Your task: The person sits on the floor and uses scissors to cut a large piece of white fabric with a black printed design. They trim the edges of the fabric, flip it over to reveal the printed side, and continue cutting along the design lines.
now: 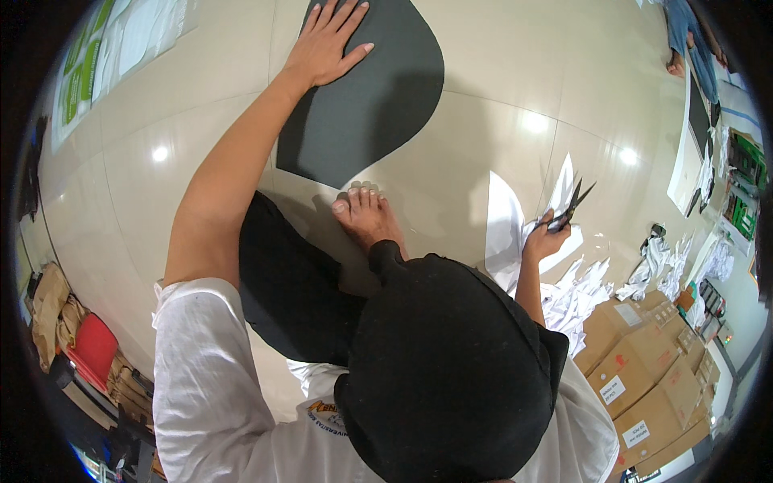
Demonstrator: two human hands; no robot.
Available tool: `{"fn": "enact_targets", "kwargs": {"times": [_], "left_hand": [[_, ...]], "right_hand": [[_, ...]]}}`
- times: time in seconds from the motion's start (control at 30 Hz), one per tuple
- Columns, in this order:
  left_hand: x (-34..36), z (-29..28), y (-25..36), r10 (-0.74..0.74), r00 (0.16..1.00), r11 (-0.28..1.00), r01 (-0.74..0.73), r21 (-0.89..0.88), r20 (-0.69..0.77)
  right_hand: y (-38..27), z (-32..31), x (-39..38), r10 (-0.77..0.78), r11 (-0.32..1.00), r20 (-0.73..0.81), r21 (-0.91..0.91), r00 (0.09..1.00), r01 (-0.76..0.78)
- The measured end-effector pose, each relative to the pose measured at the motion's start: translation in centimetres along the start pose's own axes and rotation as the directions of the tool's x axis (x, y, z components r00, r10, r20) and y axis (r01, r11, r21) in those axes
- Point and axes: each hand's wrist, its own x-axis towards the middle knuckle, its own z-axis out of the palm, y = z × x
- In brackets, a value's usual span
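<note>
My left hand (326,47) lies flat with its fingers spread on a dark grey sheet (378,97), which has a rounded right side and a straight near edge. Its far end runs out of the frame. On my right, the fingers of my right hand (547,239) are closed around a pair of black scissors (570,208), whose blades point away and to the right. A curved white sheet (503,217) lies beside that hand, and a pointed white piece (561,185) shows behind the scissors. My bare foot (374,217) rests just short of the grey sheet's near edge.
White scraps (576,298) are heaped near my right forearm. Cardboard boxes (636,378) are stacked at the lower right. Green crates (745,161) and another person's leg in jeans (692,40) show at the right. Plastic-wrapped packs (121,48) lie at the far left.
</note>
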Motion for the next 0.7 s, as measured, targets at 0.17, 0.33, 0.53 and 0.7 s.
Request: {"fn": "enact_targets", "kwargs": {"times": [0.17, 0.33, 0.53, 0.7], "left_hand": [[-1.1, 0.4, 3.9, -0.004, 0.950, 0.998, 0.022, 0.056, -0.312], [-7.5, 1.0, 12.2, 0.125, 0.988, 0.988, -0.132, -0.081, -0.090], [-10.6, 2.8, 12.0, 0.277, 0.950, 0.961, -0.278, -0.017, 0.146], [-12.9, 1.3, 10.3, 0.404, 0.882, 0.913, -0.406, -0.045, 0.244]], "right_hand": [[1.4, -2.5, -1.5, 0.031, 0.993, -0.017, -0.111, 0.999, -0.032], [-1.1, -1.5, -1.2, 0.011, 0.994, -0.047, 0.107, 0.999, -0.006], [-8.2, 1.3, 0.2, -0.137, 0.958, -0.008, 0.251, 0.991, 0.134], [-12.8, 1.9, -0.2, -0.272, 0.911, 0.035, 0.332, 0.962, 0.245]]}}
